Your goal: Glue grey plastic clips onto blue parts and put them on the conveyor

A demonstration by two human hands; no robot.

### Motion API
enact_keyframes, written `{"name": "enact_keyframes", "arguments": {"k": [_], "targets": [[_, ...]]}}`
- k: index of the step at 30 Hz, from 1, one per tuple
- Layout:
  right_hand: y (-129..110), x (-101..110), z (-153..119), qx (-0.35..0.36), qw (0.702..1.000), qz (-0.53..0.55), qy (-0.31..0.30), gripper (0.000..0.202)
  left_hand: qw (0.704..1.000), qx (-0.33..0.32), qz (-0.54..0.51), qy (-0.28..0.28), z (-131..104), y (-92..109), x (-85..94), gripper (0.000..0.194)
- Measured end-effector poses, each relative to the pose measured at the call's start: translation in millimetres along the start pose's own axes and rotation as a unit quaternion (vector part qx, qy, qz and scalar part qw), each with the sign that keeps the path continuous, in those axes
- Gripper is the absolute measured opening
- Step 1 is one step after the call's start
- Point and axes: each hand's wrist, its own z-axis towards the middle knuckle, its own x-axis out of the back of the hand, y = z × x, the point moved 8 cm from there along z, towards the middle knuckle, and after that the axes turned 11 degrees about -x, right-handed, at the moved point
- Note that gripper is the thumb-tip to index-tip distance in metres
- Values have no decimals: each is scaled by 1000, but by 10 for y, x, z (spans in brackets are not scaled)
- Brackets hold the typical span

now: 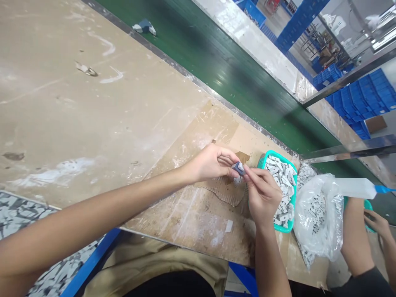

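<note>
- Head view: the left hand [213,164] pinches a small grey-and-white piece [238,168] between thumb and fingers, and the right hand [264,196] grips its other side with thumb and fingertips.
- That piece is held just above the worktable [93,136], to the left of the green basket [284,229].
- Judging by the two-handed pinch, work on this piece is under way; whether its grey and white parts are fully joined is too small to tell.
- It has not been put down, so letting it go is left to do.
- White pieces [281,181] fill much of the basket, which suggests plenty of work remains.
- On the green belt [198,53], well apart from both hands, lies another grey-and-white piece [144,27], possibly a finished one.
- More grey and white pieces [18,210] lie in a heap at lower left; whether they are done or waiting cannot be told.
</note>
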Motion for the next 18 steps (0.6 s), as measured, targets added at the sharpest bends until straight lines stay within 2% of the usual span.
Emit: {"name": "enact_keyframes", "arguments": {"k": [4,9,15,18], "targets": [[-6,-55,-17,6,1000,-1,-20,40,998,-17,30,60,-39,13,47,18],[8,-136,-35,10,998,-35,-53,41,994,-13,60,85,-67,-24,83,17],[85,-237,-25,-23,992,-44,-115,42,993,17,95,69,-48,-72,114,16],[151,-131,24,-64,994,-23,-81,37,998,45,4,44,-57,-67,30,27]]}}
